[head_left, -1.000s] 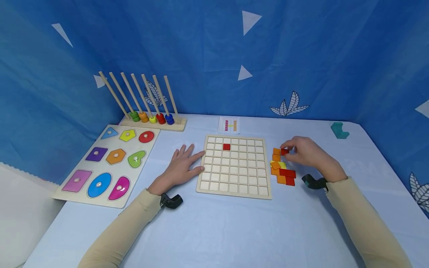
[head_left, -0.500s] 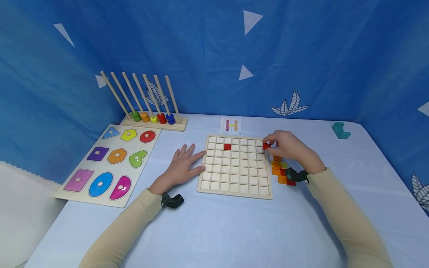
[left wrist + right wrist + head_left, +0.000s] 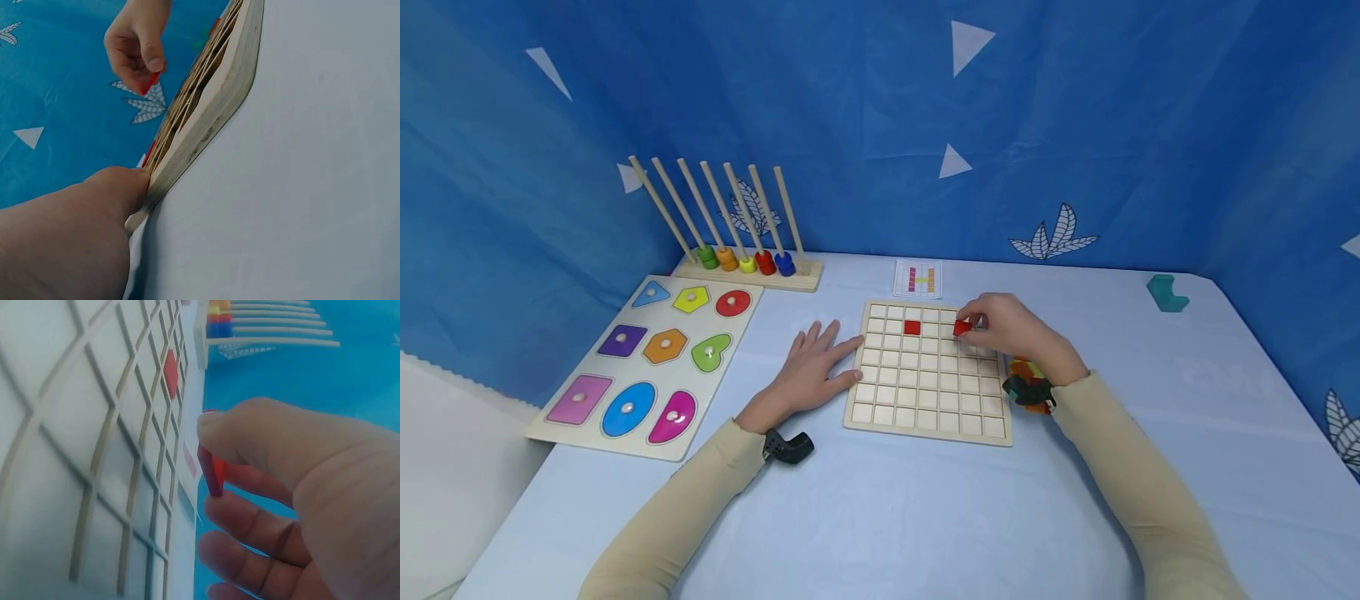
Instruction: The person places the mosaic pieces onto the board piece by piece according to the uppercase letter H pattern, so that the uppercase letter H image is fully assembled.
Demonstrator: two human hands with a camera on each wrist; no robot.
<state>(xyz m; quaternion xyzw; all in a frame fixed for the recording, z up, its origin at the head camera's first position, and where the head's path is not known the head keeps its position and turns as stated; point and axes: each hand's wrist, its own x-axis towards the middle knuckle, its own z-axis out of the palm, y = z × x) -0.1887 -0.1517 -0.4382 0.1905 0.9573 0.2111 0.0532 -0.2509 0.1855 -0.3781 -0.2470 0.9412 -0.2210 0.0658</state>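
A wooden grid board (image 3: 928, 433) lies mid-table, with one red square tile (image 3: 912, 327) seated in a cell of its second row. Over the board's upper right part, my right hand (image 3: 1011, 327) pinches another red square tile (image 3: 212, 465) between thumb and fingers, held above the cells. My left hand (image 3: 811, 367) lies with fingers spread at the board's left side, thumb and index fingertip touching its edge. In the left wrist view, the left thumb (image 3: 115, 187) rests against the wooden rim.
Loose orange, yellow and red tiles (image 3: 1033, 407) lie right of the board, partly hidden under the right wrist. A pattern card (image 3: 917, 279) sits behind it. At left are a shape puzzle (image 3: 647, 367) and a peg stand (image 3: 808, 279); a teal piece (image 3: 1165, 293) lies far right.
My right hand has picked a red tile from the pile and carried it left over the board. The left hand has stayed at the board's left edge.
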